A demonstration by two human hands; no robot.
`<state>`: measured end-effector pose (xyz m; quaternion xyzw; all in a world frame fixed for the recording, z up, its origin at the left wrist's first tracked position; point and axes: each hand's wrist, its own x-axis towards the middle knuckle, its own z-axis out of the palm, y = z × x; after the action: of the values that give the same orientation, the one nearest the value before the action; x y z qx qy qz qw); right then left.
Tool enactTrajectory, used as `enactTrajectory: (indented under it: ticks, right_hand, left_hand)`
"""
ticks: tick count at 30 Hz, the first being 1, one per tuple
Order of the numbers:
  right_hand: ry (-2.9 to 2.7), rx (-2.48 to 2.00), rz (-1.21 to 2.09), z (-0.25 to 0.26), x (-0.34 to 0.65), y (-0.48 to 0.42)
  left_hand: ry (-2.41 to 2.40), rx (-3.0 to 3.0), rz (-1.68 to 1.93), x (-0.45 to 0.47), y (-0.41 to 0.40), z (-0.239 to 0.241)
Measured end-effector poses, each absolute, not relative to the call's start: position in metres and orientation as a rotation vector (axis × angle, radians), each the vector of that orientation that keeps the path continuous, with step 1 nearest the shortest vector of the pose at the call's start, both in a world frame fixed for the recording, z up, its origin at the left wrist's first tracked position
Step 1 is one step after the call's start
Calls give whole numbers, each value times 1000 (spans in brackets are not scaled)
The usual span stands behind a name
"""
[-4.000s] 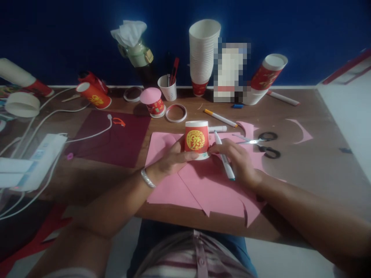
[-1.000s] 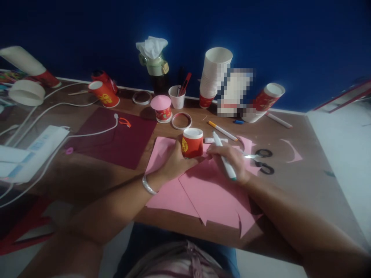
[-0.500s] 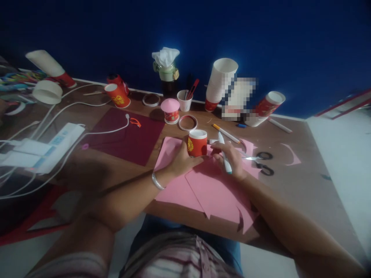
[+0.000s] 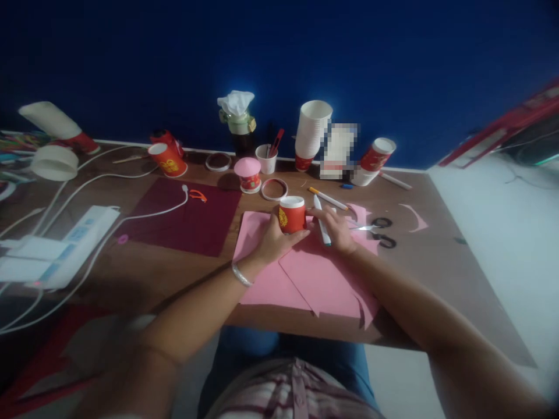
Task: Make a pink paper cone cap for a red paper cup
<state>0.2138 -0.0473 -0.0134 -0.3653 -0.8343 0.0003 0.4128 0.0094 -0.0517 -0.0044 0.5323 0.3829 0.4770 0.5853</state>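
My left hand (image 4: 276,240) is closed round the lower left of a short red paper cup (image 4: 293,216) with a yellow emblem and a white top. Beneath it lie sheets of pink paper (image 4: 266,285). In my right hand (image 4: 338,228) is a white marker (image 4: 322,218), slanting with its teal end down; the fingers reach toward the cup's right side, and I cannot tell whether they touch it. Just right of that hand, black-handled scissors (image 4: 379,230) lie partly on pink scraps. A yellow-and-white marker (image 4: 327,198) rests behind the hand.
A small red cup with a pink cone roof (image 4: 248,174), tape rolls (image 4: 274,190), a cup of tools (image 4: 266,160) and stacked white cups (image 4: 313,128) stand along the back. Left are a dark red sheet (image 4: 183,221) and a power strip (image 4: 78,247) with white cables.
The camera view has shifted, so the tabletop things sit further left. My right hand and the marker have come nearer the red cup; my left hand keeps its hold on it.
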Motion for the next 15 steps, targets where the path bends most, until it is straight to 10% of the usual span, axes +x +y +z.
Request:
enactTrajectory:
  ticks: [15]
  right_hand:
    - [-2226, -879, -107, -6, 237, -50]
  left_hand:
    - [1032, 1301, 1123, 10, -55, -1]
